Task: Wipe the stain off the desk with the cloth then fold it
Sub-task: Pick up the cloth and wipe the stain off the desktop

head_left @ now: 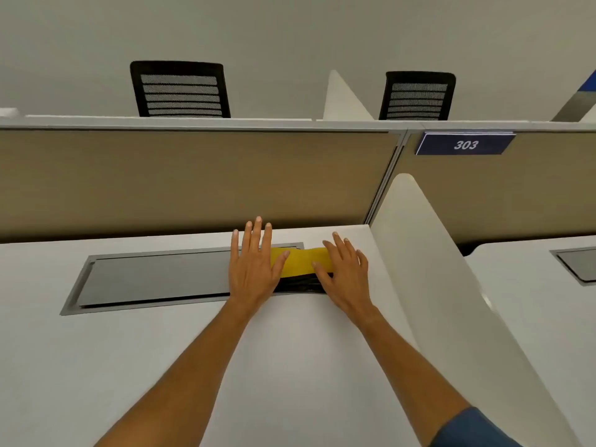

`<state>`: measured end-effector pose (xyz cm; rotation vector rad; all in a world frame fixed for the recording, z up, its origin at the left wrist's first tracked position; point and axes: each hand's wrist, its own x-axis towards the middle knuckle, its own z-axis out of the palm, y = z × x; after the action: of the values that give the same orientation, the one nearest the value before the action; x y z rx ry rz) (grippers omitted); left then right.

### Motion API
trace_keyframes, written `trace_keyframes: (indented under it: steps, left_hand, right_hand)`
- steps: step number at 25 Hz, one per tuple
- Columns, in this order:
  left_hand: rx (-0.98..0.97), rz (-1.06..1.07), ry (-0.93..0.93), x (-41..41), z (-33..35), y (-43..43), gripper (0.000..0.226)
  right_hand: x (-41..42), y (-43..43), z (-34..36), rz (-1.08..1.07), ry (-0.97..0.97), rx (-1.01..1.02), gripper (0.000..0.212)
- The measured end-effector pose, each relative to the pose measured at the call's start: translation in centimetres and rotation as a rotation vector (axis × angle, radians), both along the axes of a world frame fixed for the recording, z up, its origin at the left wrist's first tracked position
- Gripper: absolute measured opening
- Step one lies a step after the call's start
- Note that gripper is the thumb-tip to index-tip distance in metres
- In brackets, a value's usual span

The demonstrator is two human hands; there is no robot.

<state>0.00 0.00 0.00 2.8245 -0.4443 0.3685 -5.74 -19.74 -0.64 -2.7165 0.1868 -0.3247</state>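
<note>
A yellow cloth (300,260) lies flat near the back of the white desk (161,366), over the right end of a grey cable-tray lid. My left hand (254,266) rests palm down on the cloth's left end, fingers spread. Over the cloth's right end lies my right hand (345,272), also flat with fingers apart. Only a short yellow strip shows between the hands, with a dark edge under it. No stain is visible on the desk.
The grey recessed cable-tray lid (154,279) runs left from the hands. A beige partition (193,179) stands behind the desk, and a white side divider (429,269) rises close on the right. Two black chairs (180,90) stand beyond the partition.
</note>
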Motion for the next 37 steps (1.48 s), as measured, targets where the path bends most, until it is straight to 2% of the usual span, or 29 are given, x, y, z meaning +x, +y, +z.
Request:
trace_keyframes:
  steps: [5,8,11,14,16,18,21,24,28,37]
  left_hand:
    - [0.017,0.096,0.077,-1.4,-3.1,-0.2,0.085]
    - [0.007,0.181,0.126,-1.8,-3.4,-0.5,0.095]
    - [-0.016,0.201,0.129,-2.4,-3.3,-0.8,0.096]
    - [-0.113,0.212,0.136,-2.5,-3.4,-1.4,0.08]
    - [-0.19,0.232,0.147,-2.5,-3.3,-1.8,0.068]
    - [-0.271,0.258,0.162,-2.7,-3.1,-2.3,0.061]
    - [-0.328,0.289,0.188,-3.0,-2.6,-2.7,0.053]
    - [-0.342,0.297,0.159,-3.4,-1.9,-3.0,0.045]
    - [-0.345,0.321,0.14,-4.7,0.0,-3.3,0.037]
    - [-0.163,0.27,0.09,-13.1,4.0,-1.6,0.043]
  right_hand:
    - [-0.7,-0.2,-2.6,0.021,0.064,0.046,0.047]
    - [-0.5,-0.2,-2.8,0.015,0.07,0.074,0.048]
    - [-0.5,0.2,-2.4,-0.029,0.06,0.144,0.047]
    - [-0.2,0.4,-1.8,-0.287,0.044,0.223,0.051]
    - [0.3,0.4,-1.2,-0.452,0.143,0.199,0.055]
    - [0.8,0.2,-1.0,-0.511,0.228,0.232,0.057]
    - [1.5,-0.2,-0.5,-0.552,0.267,0.402,0.055]
    - [1.5,-0.7,0.0,-0.545,0.234,0.539,0.047]
    - [0.3,-0.7,1.2,-0.46,0.099,0.642,0.04]
    - [-9.2,0.4,7.3,-0.403,0.005,0.536,0.034]
